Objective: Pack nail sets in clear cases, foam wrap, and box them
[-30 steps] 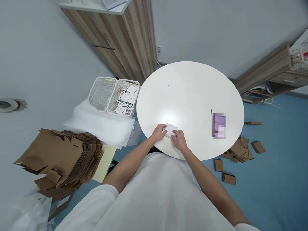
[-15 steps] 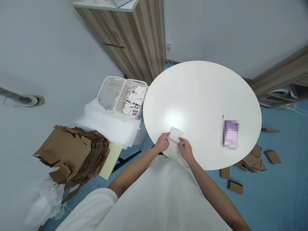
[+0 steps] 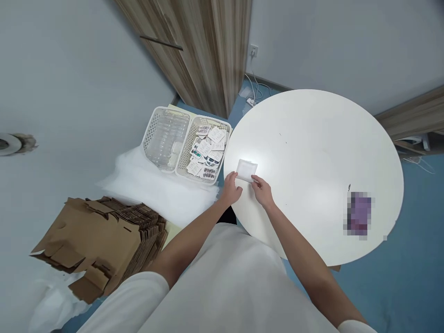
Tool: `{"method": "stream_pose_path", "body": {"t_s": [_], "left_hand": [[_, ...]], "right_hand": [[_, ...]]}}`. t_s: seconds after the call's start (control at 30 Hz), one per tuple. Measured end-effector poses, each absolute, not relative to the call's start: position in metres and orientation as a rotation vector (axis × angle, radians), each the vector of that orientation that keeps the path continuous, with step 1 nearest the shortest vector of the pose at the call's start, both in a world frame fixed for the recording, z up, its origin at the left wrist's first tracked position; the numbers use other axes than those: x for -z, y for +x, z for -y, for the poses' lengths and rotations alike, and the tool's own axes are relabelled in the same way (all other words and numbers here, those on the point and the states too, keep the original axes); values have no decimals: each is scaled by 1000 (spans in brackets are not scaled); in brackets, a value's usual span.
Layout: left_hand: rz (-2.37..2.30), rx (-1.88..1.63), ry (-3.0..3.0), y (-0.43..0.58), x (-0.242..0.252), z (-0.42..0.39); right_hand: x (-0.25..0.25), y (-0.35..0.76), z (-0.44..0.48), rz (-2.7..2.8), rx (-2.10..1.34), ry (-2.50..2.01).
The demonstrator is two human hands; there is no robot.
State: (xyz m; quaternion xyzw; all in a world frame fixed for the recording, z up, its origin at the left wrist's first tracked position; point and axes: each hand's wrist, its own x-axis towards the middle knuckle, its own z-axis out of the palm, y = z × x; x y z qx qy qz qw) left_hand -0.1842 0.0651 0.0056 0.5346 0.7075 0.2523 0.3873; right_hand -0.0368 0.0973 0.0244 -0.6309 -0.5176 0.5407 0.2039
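A small flat rectangular packet in white, slightly see-through foam sheet lies near the left edge of the round white table. At its lower left corner, my left hand touches it with the fingertips, the thumb held apart from it. My right hand pinches the lower right corner between thumb and fingers. What is inside the packet cannot be made out.
Left of the table stand a white basket of printed cards and a basket of clear plastic trays. Nearer me lie white foam sheets and stacked brown cardboard boxes. A blurred purple item sits at the table's right.
The view has swung left, so the table and purple item appear farther right. The packet and both hands appear higher in view. My left thumb is now apart from the packet.
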Motion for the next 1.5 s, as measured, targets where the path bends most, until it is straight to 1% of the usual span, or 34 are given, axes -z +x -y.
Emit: {"method": "stream_pose_path", "body": {"t_s": [0.17, 0.37, 0.87, 1.03, 1.27, 1.5], "left_hand": [[-1797, -687, 1307, -197, -8, -87], [-1740, -747, 1306, -202, -6, -93], [-1717, -757, 1360, -204, -3, -91], [-1724, -775, 1389, -204, -3, -89], [-1742, -790, 1438, -194, -17, -54], [-1815, -807, 1418, -174, -28, 19]], "right_hand": [[-17, -63, -115, 1301, -1534, -1745], [-14, -72, -123, 1239, -1506, -1745], [-19, -76, -122, 1307, -1455, -1818], [-23, -73, -120, 1326, -1449, -1779], [-33, -37, -76, 1398, -1470, -1862], [-21, -8, -29, 1510, -1601, -1727]]}}
